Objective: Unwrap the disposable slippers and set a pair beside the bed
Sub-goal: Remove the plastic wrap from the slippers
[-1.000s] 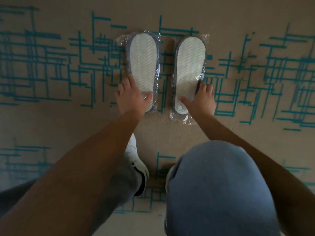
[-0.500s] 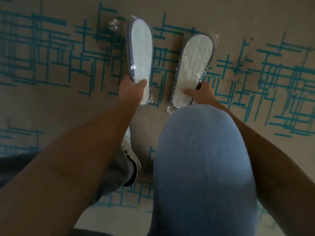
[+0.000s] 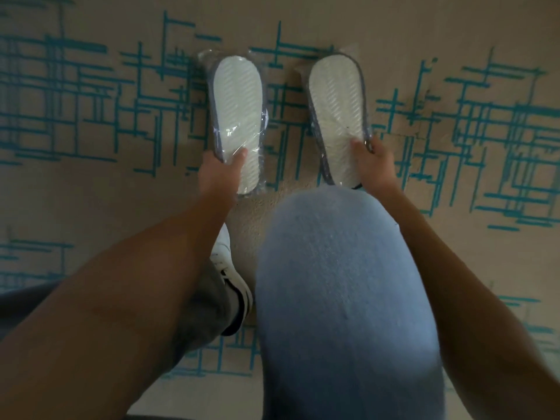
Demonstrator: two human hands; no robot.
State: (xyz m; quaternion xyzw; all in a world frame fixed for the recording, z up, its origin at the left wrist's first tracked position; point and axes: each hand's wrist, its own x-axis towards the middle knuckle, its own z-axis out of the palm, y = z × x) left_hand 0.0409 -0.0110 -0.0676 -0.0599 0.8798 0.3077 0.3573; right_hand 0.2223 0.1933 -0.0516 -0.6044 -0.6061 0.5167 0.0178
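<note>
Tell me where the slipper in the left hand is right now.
In the head view, the left wrapped slipper is left of centre over the patterned carpet, sole up, heel end held by the left hand, beside the right wrapped slipper.

two wrapped slippers side by side mid-frame, left slipper (image 3: 238,116) and right slipper (image 3: 338,116), carpet (image 3: 91,183) underneath, knee (image 3: 333,268) below them.

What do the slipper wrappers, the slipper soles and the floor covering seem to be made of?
Slipper wrappers: thin clear plastic film, glossy; it crinkles and glints. Slipper soles: probably foam or rubber, matt white, with a moulded chevron tread. Floor covering: carpet, short beige pile with teal lines.
</note>
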